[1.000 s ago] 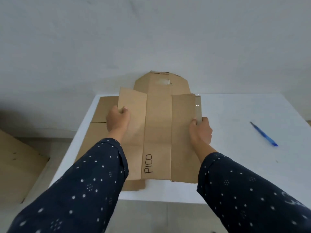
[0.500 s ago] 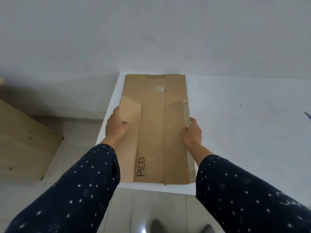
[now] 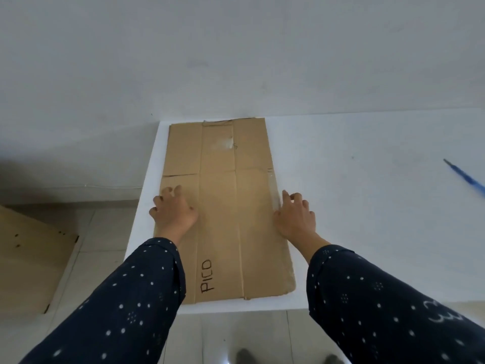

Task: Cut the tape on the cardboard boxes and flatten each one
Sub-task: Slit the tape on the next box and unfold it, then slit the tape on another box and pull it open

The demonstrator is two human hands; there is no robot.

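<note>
A flattened brown cardboard box (image 3: 223, 206), marked "PICO" near its front, lies flat along the left end of the white table (image 3: 367, 206). My left hand (image 3: 173, 212) rests palm down on the box's left panel with spread fingers. My right hand (image 3: 295, 218) lies palm down at the box's right edge, partly on the cardboard and partly on the table, beside a strip of clear tape (image 3: 273, 190). Neither hand grips anything.
A blue-handled cutter (image 3: 464, 177) lies on the table at the far right. Another piece of cardboard (image 3: 29, 258) lies on the tiled floor to the left. A white wall stands behind the table. The table's front edge runs just below the box.
The box was held by both side edges and lowered onto the table. Both hands have let go of the edges and now lie flat on it.
</note>
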